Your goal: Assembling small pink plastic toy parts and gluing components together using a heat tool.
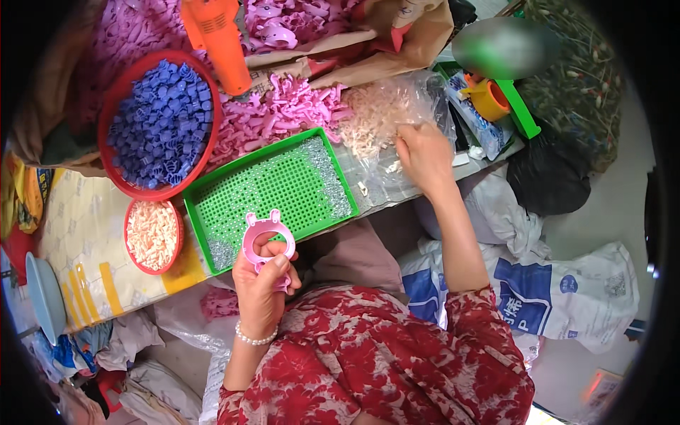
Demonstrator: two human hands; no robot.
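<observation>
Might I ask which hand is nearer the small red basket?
Left: the left hand is right of the basket, slightly lower; the right hand is beyond the green tray.

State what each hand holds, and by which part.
The left hand holds a pink eared ring by its lower rim. The right hand is at the cream pieces; whether it holds one cannot be told.

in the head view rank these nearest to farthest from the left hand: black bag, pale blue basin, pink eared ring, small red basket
1. pink eared ring: held in the left hand
2. small red basket: to its left, on the table
3. pale blue basin: far left
4. black bag: far right
</observation>
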